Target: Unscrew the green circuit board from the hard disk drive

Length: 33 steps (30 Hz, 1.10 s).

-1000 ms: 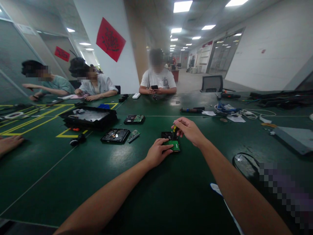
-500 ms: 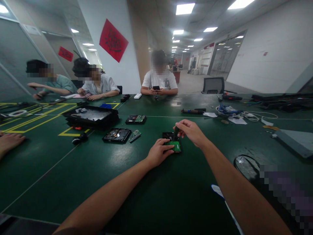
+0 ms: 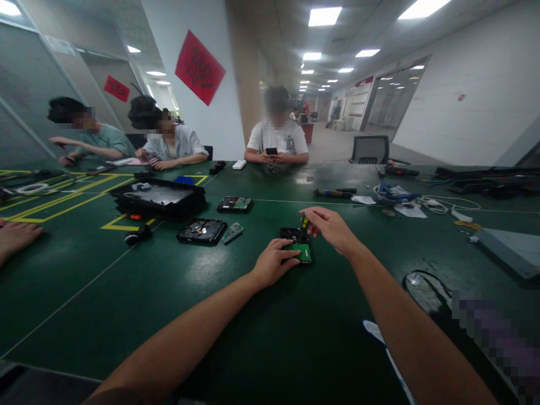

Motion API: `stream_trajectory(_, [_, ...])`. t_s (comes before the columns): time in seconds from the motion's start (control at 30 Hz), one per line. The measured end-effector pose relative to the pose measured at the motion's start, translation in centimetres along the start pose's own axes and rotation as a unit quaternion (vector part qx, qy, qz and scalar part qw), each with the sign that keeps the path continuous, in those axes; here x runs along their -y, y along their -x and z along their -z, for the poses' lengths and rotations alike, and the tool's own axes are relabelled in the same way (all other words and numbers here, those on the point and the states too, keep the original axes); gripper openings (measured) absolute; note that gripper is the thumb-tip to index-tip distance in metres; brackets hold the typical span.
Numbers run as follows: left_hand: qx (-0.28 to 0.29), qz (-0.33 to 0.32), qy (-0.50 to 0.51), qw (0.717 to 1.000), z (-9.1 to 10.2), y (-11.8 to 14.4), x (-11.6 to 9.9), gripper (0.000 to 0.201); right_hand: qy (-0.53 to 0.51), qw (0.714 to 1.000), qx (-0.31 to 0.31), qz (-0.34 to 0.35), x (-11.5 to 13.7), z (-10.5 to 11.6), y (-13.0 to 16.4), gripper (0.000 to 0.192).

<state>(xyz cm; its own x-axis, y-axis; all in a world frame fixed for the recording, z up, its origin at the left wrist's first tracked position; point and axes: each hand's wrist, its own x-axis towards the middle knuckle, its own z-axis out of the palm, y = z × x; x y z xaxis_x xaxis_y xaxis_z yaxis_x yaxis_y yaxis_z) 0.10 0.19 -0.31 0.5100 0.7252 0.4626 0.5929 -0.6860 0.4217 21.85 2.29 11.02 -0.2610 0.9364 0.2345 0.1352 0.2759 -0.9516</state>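
Observation:
A hard drive (image 3: 291,232) with a green circuit board (image 3: 304,256) lies flat on the green table in front of me. My left hand (image 3: 273,262) steadies it, the fingers over its near left part and the thumb against the board. Above its far right part my right hand (image 3: 324,226) pinches a small screwdriver (image 3: 304,221) with a yellow and dark handle. The screwdriver points down at the drive; its tip is too small to make out.
An opened drive case (image 3: 202,232), a loose circuit board (image 3: 233,232) and another hard drive (image 3: 235,204) lie to the left. Behind them stands a black tray (image 3: 158,197). Cables (image 3: 439,201) and a grey metal box (image 3: 508,250) are at right. Three people sit around the table.
The screwdriver's handle has turned in my right fingers, so its yellow part now shows. My left hand stays on the hard drive. The view has shifted slightly.

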Motion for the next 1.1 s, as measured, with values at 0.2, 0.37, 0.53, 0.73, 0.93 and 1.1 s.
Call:
stream_trajectory(0.2, [0.007,0.006,-0.003,1.000,0.01,0.04,0.01,0.032,0.001,0.999,-0.026,-0.020,0.06,0.04,0.03,0.032])
stream_trajectory(0.37, [0.001,0.003,-0.003,1.000,0.03,0.06,-0.04,0.032,-0.012,1.000,-0.022,-0.018,0.21,-0.17,0.13,0.031])
stream_trajectory(0.53, [0.004,0.006,-0.006,1.000,-0.03,0.07,0.04,0.032,-0.039,0.999,-0.010,-0.026,0.34,-0.37,0.12,0.032])
stream_trajectory(0.73, [0.005,0.003,-0.009,1.000,-0.04,0.05,0.03,0.031,-0.011,0.999,0.011,-0.029,0.64,0.09,0.15,0.029])
stream_trajectory(0.93, [0.002,0.002,-0.006,1.000,-0.14,0.15,0.18,0.032,0.005,0.999,-0.014,-0.030,0.62,-0.06,0.25,0.023])
stream_trajectory(1.1, [0.001,0.008,-0.007,1.000,-0.13,0.11,0.10,0.032,-0.037,0.998,-0.014,-0.039,0.56,-0.39,0.26,0.024])
